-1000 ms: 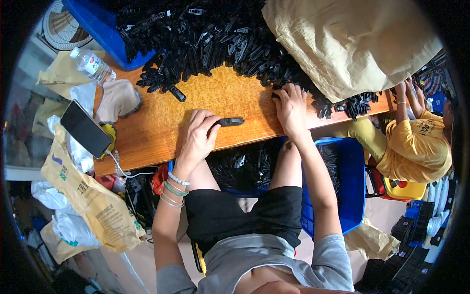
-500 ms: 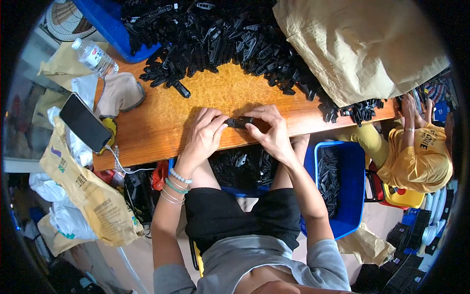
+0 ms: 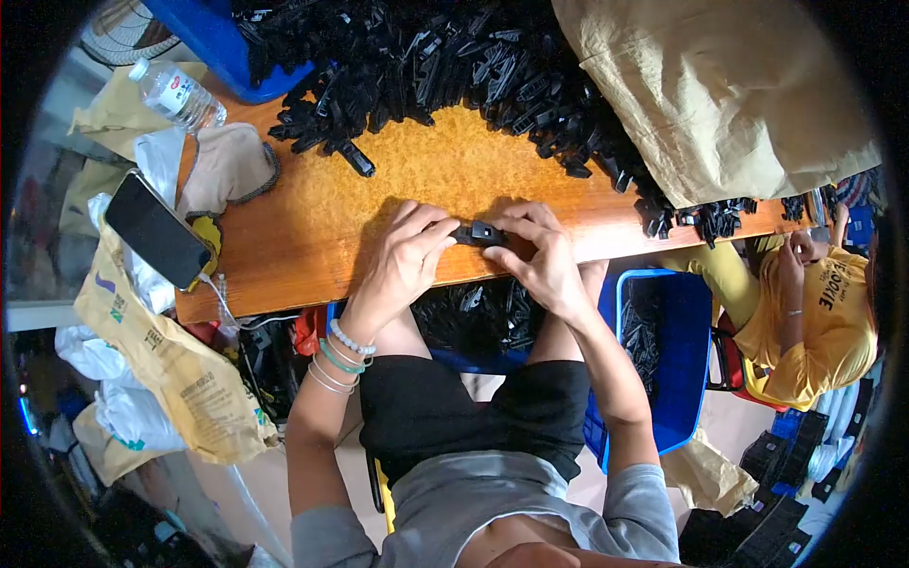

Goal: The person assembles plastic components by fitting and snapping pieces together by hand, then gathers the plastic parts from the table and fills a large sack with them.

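Both of my hands meet over the near edge of the wooden table (image 3: 284, 256), one at each end of a small black plastic part (image 3: 483, 232). My left hand (image 3: 409, 254) pinches the left end between thumb and fingers. At the right end, my right hand (image 3: 540, 251) grips it with thumb below and fingers above. A small light spot shows on the part's upper face; its finer details are too small to make out. Beyond my hands spreads a large heap of similar black plastic parts (image 3: 445, 76), with one loose part (image 3: 357, 159) at its near edge.
A blue bin (image 3: 701, 379) with black parts stands right of my legs; more black parts (image 3: 473, 322) lie between my knees. Brown paper (image 3: 701, 104) covers the heap's right side. Left are a phone (image 3: 156, 232), cloth (image 3: 227, 170) and bottle (image 3: 180, 95). A person in yellow (image 3: 824, 303) sits at right.
The black part has turned in my fingers, so a broader face with a light spot shows. My right hand has shifted slightly right. The person at right has drawn their hands closer to their body.
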`<act>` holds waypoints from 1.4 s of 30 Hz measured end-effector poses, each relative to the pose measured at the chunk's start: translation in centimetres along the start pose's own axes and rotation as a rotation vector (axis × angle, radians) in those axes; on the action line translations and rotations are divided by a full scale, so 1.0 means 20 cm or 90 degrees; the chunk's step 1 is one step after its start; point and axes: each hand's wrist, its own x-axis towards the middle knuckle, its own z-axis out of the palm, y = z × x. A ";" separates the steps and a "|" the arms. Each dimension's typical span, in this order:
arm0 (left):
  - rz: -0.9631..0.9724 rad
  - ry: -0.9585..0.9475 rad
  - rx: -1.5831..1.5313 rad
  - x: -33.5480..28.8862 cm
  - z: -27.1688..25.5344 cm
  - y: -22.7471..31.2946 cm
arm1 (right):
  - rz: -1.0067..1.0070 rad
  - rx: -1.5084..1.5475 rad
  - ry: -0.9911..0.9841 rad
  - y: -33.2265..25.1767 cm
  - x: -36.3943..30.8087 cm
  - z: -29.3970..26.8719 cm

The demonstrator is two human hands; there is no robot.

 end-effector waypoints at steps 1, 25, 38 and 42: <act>0.001 -0.004 -0.002 0.01 0.00 0.00 | 0.007 -0.009 0.006 -0.02 0.01 0.01; -0.087 0.034 0.346 0.06 -0.34 -0.20 | -0.143 -0.231 -0.234 -0.09 -0.16 -0.21; 0.045 -0.023 0.194 0.09 -0.01 0.05 | -0.039 -0.473 0.188 0.26 0.18 -0.25; -0.020 0.118 0.072 0.08 0.03 0.14 | -0.194 -0.297 0.198 0.12 0.08 -0.13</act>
